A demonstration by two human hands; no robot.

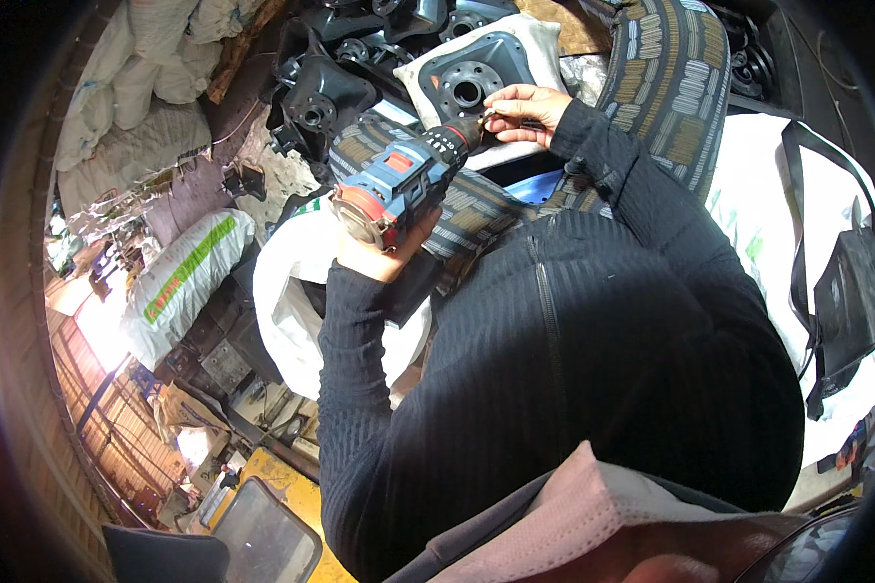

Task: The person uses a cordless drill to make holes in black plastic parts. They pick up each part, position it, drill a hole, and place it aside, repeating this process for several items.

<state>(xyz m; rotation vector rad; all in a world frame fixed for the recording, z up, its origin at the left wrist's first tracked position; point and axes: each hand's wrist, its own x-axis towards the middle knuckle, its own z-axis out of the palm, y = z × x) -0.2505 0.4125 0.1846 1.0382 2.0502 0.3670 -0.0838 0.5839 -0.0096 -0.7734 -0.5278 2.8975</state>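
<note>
A blue and red cordless drill (pixel 403 180) is gripped by my left hand (pixel 384 255), its chuck pointing away and to the right. At the chuck's tip, my right hand (pixel 530 112) has its fingers pinched together around something small that I cannot make out. Just beyond lies a dark, squarish metal part with a round bolt-hole flange (pixel 469 87), resting on a white sack or pad (pixel 544 53). The drill's tip is close to that flange; whether they touch is unclear.
Similar dark flanged parts (pixel 313 109) are piled at the far side. Patterned cloth (pixel 666 73) covers my legs. White bags stand at my left (pixel 287 291) and right (pixel 749 194). Filled sacks (pixel 180 282) lie farther left, above a yellow surface (pixel 335 564).
</note>
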